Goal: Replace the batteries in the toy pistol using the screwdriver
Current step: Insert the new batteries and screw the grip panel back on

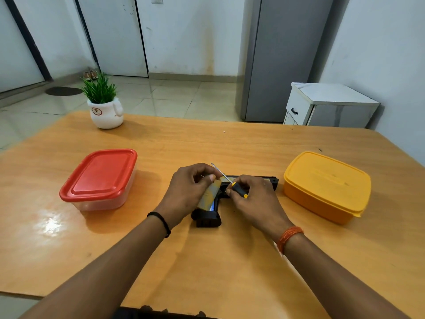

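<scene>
A black toy pistol (208,217) lies on its side on the wooden table (207,261), barrel to the right, grip toward me. My left hand (188,192) pinches a yellowish battery cover (208,195) over the grip. My right hand (255,199) rests on the pistol's body and grips a screwdriver (238,189) with a black and yellow handle. Its thin metal shaft points up and to the left, away from the pistol. No batteries show.
A clear box with a red lid (101,178) stands at the left. At the right is a yellow lidded box (326,185). A small plant in a white pot (104,107) sits at the table's far left.
</scene>
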